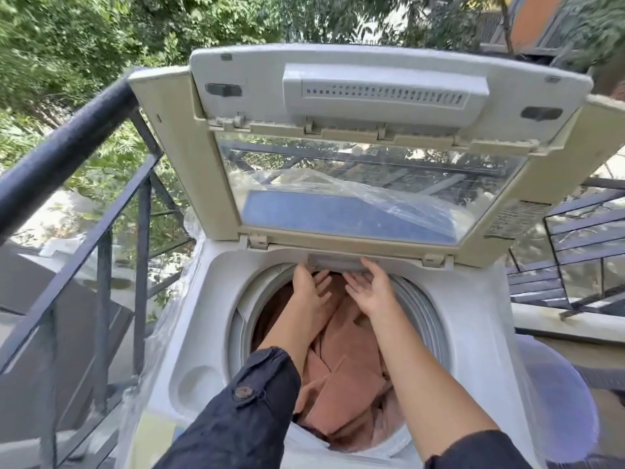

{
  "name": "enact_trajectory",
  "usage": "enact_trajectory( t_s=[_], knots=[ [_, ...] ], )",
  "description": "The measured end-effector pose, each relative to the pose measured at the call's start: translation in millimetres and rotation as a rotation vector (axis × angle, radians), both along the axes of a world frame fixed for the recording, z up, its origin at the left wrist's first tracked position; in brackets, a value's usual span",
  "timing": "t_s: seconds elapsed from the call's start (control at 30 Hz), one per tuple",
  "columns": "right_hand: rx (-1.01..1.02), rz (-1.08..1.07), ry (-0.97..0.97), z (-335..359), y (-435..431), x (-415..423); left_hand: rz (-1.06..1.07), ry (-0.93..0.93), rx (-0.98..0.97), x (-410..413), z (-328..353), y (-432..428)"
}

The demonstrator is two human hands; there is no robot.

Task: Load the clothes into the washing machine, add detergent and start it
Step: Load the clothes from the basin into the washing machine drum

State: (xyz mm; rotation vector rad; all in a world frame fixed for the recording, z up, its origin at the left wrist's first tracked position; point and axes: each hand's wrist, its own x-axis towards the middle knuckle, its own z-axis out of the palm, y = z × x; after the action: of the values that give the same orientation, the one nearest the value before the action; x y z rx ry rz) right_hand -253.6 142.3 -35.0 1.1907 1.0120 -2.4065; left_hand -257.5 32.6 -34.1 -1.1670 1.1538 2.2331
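— Where are the clothes [341, 377]?
— Piled in the drum of the washing machine [473, 333], under the raised lid [372, 198].
— And the hands?
— The left hand [309, 289] and right hand [370, 291], fingers spread and gripping nothing, reach for the grey tray [338, 262] at the back rim. It's probably the detergent drawer.

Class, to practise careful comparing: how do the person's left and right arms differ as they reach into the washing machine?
The left sleeve covers much of the forearm; the right sleeve stops short, leaving more arm bare. The left sleeve shows a button; the right sleeve shows none. Both the left hand and right hand are open, thumbs at the grey flap above the pink clothes.
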Motion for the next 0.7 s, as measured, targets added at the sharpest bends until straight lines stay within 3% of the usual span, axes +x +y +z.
enact_trajectory(
  t_s=[0.7],
  knots=[
    [0.120, 0.078, -0.050, -11, 4, 23, -0.105, 0.023, -0.101, 31, -1, -2]
  ],
)
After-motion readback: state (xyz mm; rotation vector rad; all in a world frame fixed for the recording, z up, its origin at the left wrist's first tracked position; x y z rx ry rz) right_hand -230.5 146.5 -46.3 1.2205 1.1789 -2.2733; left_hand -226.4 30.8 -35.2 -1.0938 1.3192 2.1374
